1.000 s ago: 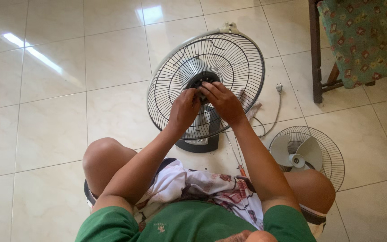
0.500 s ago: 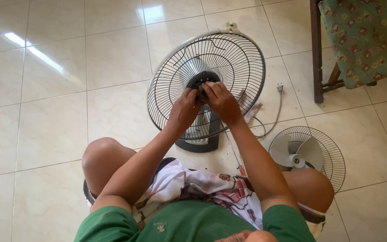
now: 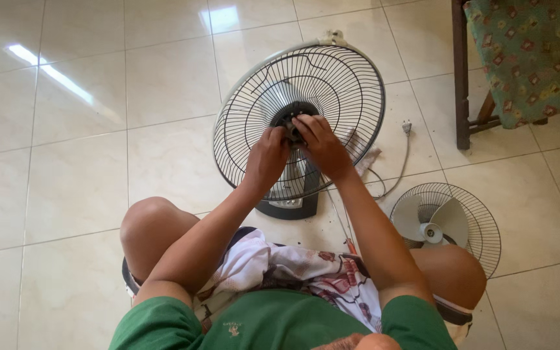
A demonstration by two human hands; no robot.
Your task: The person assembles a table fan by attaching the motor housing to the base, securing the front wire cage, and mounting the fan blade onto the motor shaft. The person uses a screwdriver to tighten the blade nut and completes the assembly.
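I sit on the pale tiled floor (image 3: 72, 194) with my knees spread, looking down at a fan's round wire rear guard (image 3: 351, 71), which stands tilted just in front of me on its dark base (image 3: 288, 206). My left hand (image 3: 267, 157) and right hand (image 3: 321, 144) meet at the black hub (image 3: 284, 115) in the guard's centre, fingers curled around the small part there; I cannot tell how firmly either one grips it. The guard's rim rises well above my hands, and a small pale clip (image 3: 335, 37) sits at its top edge. To my left the floor lies wide and bare, with streaks of light on the glossy tiles. To my right the room is tighter: a white power cord (image 3: 393, 174) with its plug (image 3: 407, 126) trails beside the guard, and near my right knee a second wire guard (image 3: 478, 214) lies flat with the grey fan blades (image 3: 430, 220) resting inside it. Farther right, at the top corner, a dark wooden chair leg (image 3: 461, 78) stands beside a green patterned cushion (image 3: 533, 58). The base carries a pale, rectangular control panel (image 3: 285, 203) on its front, too small to make out. A floral cloth (image 3: 293, 269) lies across my lap.
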